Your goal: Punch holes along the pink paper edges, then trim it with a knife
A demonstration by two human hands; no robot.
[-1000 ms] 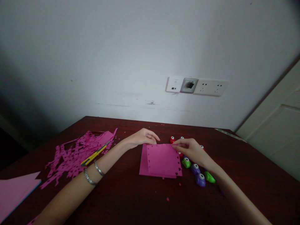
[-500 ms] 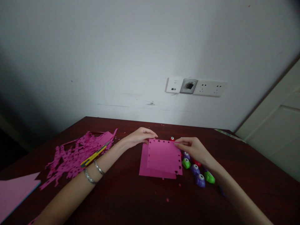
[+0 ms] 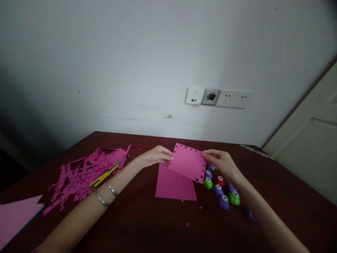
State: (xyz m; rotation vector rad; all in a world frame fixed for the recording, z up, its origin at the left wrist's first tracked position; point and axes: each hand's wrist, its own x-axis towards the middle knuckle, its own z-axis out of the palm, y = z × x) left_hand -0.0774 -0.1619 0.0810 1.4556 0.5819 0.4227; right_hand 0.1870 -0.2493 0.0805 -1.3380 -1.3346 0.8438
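Basically, left hand [image 3: 157,155] pinched the punched pink sheet [image 3: 187,162] at its left edge, right hand [image 3: 221,162] at the upper right corner; it was tilted, partly over the lower pink sheet [image 3: 174,186]. Light, even grip seemed best, since holed margins could crease or tear.

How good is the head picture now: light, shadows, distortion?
Head view: dim overall, the wall brightest mid-frame and deeply shadowed at far left. Head view: the table goes very dark in the foreground. Head view: the punched pink sheet between left hand and right hand reads clearly. Head view: the panelled door leans, probably wide-angle stretch.
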